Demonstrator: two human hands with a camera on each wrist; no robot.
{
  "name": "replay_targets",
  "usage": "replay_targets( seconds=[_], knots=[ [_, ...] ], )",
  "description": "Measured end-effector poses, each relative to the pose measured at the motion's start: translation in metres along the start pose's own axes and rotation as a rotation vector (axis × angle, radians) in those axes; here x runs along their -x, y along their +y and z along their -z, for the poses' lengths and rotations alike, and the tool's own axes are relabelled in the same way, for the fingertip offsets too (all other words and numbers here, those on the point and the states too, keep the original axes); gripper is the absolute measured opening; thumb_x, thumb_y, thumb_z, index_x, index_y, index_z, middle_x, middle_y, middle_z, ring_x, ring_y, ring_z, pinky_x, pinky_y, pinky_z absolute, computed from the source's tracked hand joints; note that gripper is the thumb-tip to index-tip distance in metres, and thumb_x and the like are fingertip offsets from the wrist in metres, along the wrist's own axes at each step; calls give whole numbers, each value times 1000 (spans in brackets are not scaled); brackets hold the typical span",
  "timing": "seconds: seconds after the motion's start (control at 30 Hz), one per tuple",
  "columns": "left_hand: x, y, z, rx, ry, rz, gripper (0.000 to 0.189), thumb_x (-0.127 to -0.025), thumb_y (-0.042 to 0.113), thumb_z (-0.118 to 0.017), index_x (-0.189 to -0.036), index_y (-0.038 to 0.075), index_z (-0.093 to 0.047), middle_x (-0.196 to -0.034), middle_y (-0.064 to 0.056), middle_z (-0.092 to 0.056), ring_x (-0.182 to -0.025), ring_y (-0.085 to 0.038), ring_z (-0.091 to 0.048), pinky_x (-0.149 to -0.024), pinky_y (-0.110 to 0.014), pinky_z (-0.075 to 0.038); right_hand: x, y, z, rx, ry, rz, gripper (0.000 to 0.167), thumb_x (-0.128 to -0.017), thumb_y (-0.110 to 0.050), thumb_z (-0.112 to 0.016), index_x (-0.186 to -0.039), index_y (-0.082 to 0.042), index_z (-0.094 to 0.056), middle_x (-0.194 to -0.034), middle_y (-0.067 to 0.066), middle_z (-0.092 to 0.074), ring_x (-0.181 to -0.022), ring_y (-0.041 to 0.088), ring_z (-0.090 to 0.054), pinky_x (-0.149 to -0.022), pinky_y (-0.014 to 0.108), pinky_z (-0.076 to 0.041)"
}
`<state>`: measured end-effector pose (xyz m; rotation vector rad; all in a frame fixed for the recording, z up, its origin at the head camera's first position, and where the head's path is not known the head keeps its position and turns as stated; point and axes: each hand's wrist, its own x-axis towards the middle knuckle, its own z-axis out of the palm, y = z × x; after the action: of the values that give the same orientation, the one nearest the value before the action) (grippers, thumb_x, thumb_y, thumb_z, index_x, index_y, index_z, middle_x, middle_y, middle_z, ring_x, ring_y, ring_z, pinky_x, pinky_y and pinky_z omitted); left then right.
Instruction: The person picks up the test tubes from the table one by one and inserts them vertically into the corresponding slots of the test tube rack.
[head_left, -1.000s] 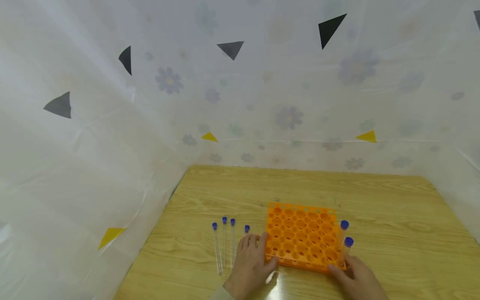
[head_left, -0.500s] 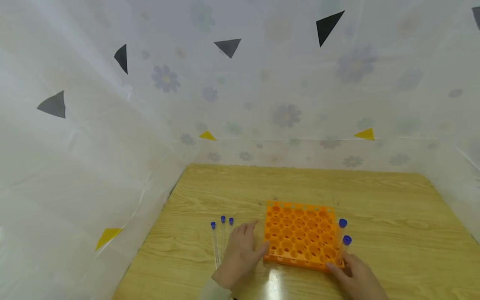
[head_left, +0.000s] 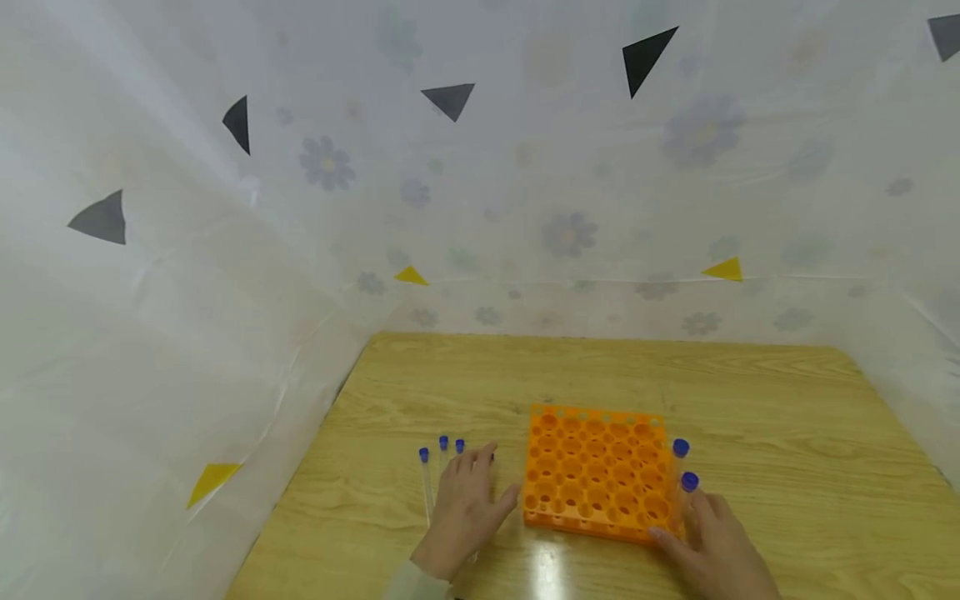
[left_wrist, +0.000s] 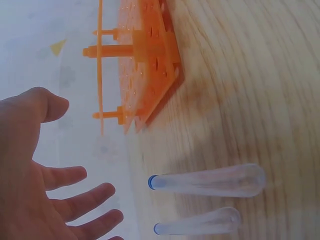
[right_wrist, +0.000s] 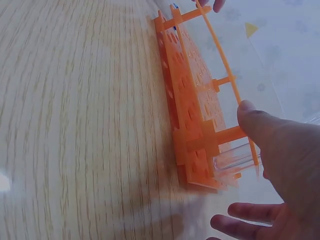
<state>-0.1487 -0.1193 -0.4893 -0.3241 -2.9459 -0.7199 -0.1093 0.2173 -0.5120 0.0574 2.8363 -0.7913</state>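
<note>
An orange test tube rack (head_left: pixel 596 475) stands on the table, with two blue-capped test tubes (head_left: pixel 688 482) upright along its right side. My right hand (head_left: pixel 720 542) holds the rack's near right corner, thumb at the front edge and index finger at the side; its other fingers stretch free in the right wrist view. My left hand (head_left: pixel 461 508) hovers left of the rack, fingers spread and nothing in them. Below it, clear test tubes with blue caps (head_left: pixel 423 455) lie on the table, partly hidden by the hand. The left wrist view shows two lying tubes (left_wrist: pixel 210 181) apart from the fingers.
The wood-grain table (head_left: pixel 600 367) is bordered by pale flower-patterned sheeting (head_left: pixel 570 192) at the back and sides. Black, grey and yellow triangles (head_left: pixel 213 482) are stuck on it.
My left hand has let go of the rack's left side and moved left over the lying tubes. The right hand stays at the rack's corner. The view has shifted slightly.
</note>
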Motion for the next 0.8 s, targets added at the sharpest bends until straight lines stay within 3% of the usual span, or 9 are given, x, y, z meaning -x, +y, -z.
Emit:
replay_targets(
  seconds=[0.3, 0.43, 0.57, 0.67, 0.8],
  knots=[
    [4, -4, -1, -59, 26, -12, 62, -89, 40, -67, -138, 5, -50, -124, -17, -59, -120, -39, -54, -102, -57, -44, 6, -3, -1, 114, 154, 110, 90, -85, -73, -55, -142, -2, -50, -123, 27, -56, -103, 43, -60, -79, 61, -51],
    [5, -7, -5, -91, 27, -11, 62, -88, 39, -68, -137, 5, -52, -124, -18, -58, -120, -38, -54, -103, -56, -45, 9, -2, -4, 154, 256, 136, 75, -84, -71, -59, -128, -10, -62, -125, 24, -57, -108, 47, -56, -81, 68, -44],
    [6, -10, -11, -115, 9, 34, 59, -87, 37, -69, -134, 5, -53, -125, -18, -59, -118, -37, -55, -102, -55, -46, 11, -1, -8, 151, 344, 164, 61, -83, -69, -63, -115, -17, -64, -127, 21, -56, -116, 50, -48, -88, 72, -36],
    [7, -10, -14, -142, 1, 73, 57, -86, 33, -70, -132, 5, -54, -123, -17, -60, -113, -36, -56, -99, -53, -47, 13, -2, -8, 148, 360, 175, 62, -83, -69, -63, -115, -16, -64, -128, 21, -55, -117, 52, -46, -90, 72, -33],
    [8, -9, -16, -206, 20, 74, 54, -84, 27, -71, -130, 4, -57, -113, -14, -63, -100, -30, -58, -88, -47, -51, 13, -2, -8, 153, 379, 188, 61, -82, -67, -65, -116, -16, -64, -128, 20, -55, -116, 51, -46, -90, 71, -34]
  ],
)
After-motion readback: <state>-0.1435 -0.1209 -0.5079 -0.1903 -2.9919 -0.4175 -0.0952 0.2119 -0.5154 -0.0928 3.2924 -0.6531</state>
